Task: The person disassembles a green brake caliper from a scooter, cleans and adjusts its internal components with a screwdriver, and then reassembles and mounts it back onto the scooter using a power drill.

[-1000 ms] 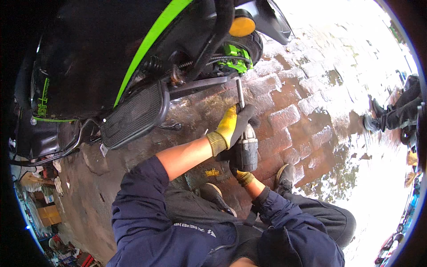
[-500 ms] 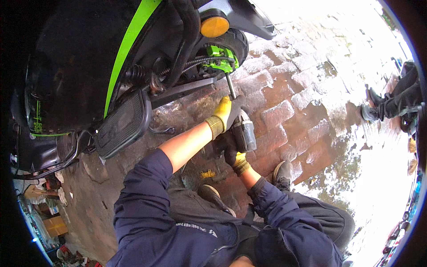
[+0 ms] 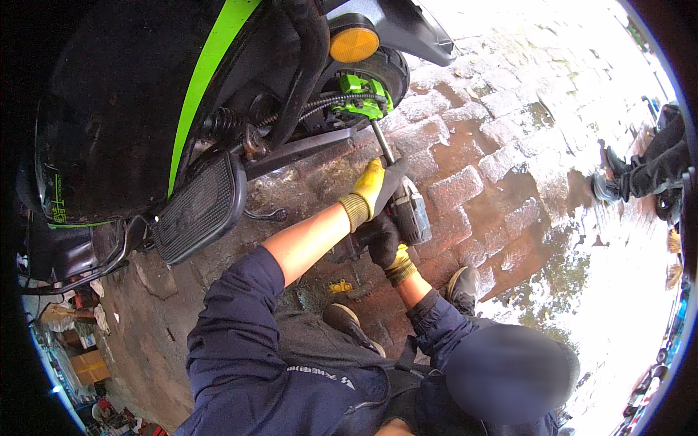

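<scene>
A cordless impact wrench [image 3: 411, 218], dark with a grey rear, is held in both of my gloved hands. My left hand [image 3: 379, 187], in a yellow and black knit glove, closes around its front end. Lower down, my right hand [image 3: 387, 245] is wrapped round the handle, which the fingers mostly hide. From the tool a long metal extension [image 3: 382, 140] runs up to the bright green brake caliper [image 3: 361, 102] beside the wheel [image 3: 395, 75]. The exact contact at its tip is too small to make out. Black ribbed hoses [image 3: 320, 104] pass by the caliper.
The black and green scooter [image 3: 116, 116] fills the upper left, its ribbed footrest [image 3: 203, 207] jutting out. A small yellow part [image 3: 339, 287] lies on the wet brick ground near my shoe [image 3: 349, 323]. Another person's legs [image 3: 651, 163] are at the far right. A cardboard box [image 3: 89, 367] stands lower left.
The rear of the impact wrench has swung slightly right and up, with both hands still on it. Its extension stays at the green caliper.
</scene>
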Demonstrator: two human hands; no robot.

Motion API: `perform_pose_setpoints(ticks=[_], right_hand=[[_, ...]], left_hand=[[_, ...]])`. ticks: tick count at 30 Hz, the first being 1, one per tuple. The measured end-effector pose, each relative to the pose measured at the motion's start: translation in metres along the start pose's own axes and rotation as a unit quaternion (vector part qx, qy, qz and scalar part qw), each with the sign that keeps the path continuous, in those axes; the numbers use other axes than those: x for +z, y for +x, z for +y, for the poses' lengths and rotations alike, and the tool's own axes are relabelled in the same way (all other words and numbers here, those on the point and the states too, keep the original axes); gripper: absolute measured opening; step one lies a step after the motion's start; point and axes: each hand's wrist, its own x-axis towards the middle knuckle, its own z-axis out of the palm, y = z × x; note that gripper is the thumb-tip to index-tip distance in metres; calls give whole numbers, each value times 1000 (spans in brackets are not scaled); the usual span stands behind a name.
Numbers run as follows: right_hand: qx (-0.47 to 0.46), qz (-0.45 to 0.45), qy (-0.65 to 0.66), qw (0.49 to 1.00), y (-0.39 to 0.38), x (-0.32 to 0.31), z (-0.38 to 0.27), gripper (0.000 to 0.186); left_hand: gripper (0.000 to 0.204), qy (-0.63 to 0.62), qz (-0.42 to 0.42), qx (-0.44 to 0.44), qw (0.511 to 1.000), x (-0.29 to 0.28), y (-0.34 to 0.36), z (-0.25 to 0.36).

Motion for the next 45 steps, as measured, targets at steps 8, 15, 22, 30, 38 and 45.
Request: perform_pose_setpoints(ticks=[8,15,22,30,38,45], right_hand=[[-104,88,-265,955,-2,1,-7,44],[7,-5,21,1000,3,-1,-8,44],[-25,5,-64,998,2,4,-10,34],[-225,4,-685,693,-19,116,-104,58],[-214,19,-645,733,-19,98,-58,67],[-258,11,-650,715,-6,86,-54,63]], left_hand=[[29,13,-33,-30,999,7,-11,22],[32,67,-8,-3,998,5,-4,13],[37,-69,-6,2,998,10,-8,8],[34,-90,74,83,990,-14,-44,-11],[61,15,-51,165,985,-38,-67,22],[39,-27,29,102,994,-30,-66,32]])
